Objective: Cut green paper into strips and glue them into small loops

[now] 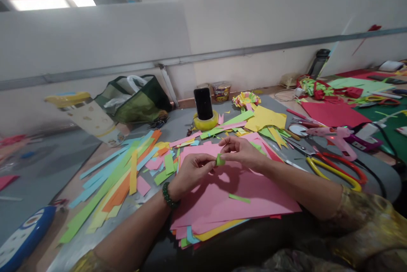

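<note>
Between both hands, above a stack of coloured paper, is a small green paper piece point(220, 160) that looks curled. My left hand point(195, 169) pinches it from the left, with thumb and forefinger closed. From the right, my right hand point(243, 153) holds the same piece in its fingertips. Directly below lies the pink top sheet point(229, 183) of the stack, its layers fanned out at the near edge. On that sheet rests a thin green paper strip point(239, 198), in front of my hands.
Coloured paper strips point(117, 183) spread to the left. A phone point(203, 104) stands in a yellow tape roll point(206, 122). At the right are yellow-and-red-handled scissors point(333, 172) and a pink glue gun point(337, 138) with a lit red light. A tumbler point(92, 119) stands at back left.
</note>
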Motion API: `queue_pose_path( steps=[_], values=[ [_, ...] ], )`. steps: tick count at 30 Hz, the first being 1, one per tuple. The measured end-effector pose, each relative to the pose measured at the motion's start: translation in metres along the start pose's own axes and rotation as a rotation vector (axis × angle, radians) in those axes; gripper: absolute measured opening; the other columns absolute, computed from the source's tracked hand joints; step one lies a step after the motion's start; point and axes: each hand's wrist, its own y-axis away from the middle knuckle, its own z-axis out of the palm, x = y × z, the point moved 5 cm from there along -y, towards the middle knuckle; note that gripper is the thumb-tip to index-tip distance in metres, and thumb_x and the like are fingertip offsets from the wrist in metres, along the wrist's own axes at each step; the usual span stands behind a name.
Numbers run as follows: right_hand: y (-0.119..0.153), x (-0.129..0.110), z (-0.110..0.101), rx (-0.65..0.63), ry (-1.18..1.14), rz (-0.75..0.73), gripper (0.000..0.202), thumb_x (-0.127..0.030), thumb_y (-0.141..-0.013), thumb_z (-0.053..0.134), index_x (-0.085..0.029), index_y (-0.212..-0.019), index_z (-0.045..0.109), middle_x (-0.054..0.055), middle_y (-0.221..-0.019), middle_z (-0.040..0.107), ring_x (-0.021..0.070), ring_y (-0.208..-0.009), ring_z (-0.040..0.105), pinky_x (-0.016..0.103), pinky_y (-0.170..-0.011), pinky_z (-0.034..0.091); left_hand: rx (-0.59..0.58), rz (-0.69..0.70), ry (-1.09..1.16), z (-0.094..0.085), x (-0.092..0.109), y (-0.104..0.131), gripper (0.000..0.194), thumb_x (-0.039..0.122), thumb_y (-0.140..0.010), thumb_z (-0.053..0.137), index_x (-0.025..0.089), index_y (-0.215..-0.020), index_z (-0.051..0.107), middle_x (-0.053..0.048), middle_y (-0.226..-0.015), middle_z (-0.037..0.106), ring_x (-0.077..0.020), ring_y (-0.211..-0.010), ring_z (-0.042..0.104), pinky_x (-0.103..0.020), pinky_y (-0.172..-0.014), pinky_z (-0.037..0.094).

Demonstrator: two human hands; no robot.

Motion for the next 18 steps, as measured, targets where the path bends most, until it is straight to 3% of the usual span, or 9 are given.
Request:
queue_pose_path(
  steps=[12, 18],
  values=[
    [-0.0006, -0.003, -0.0017, 0.015, 0.133, -0.088, 0.029, -0.026, -0.063, 0.069, -0.02, -0.087, 0.055, -0.004, -0.065, 0.062, 0.0128, -0.061, 0.058, 0.027, -0.06, 0.041, 0.009, 0.021, 0.002, -0.0001, 0.0031, 0.0012, 0.019, 0.027, -0.074, 0.059, 0.015, -0.077, 0.073, -0.005, -0.073, 0.073, -0.0143, -0.062, 0.062, -0.023, -0.057, 0.051],
    [0.0007, -0.0061, -0.0024, 0.024, 0.207, -0.137, 0.028, -0.026, -0.065, 0.067, -0.02, -0.089, 0.053, -0.003, -0.067, 0.062, 0.0129, -0.062, 0.057, 0.028, -0.062, 0.043, -0.015, -0.021, 0.044, 0.0008, 0.003, 0.0028, 0.027, 0.04, -0.075, 0.063, 0.014, -0.083, 0.07, -0.006, -0.08, 0.071, -0.0134, -0.06, 0.061, -0.023, -0.054, 0.051]
  ],
)
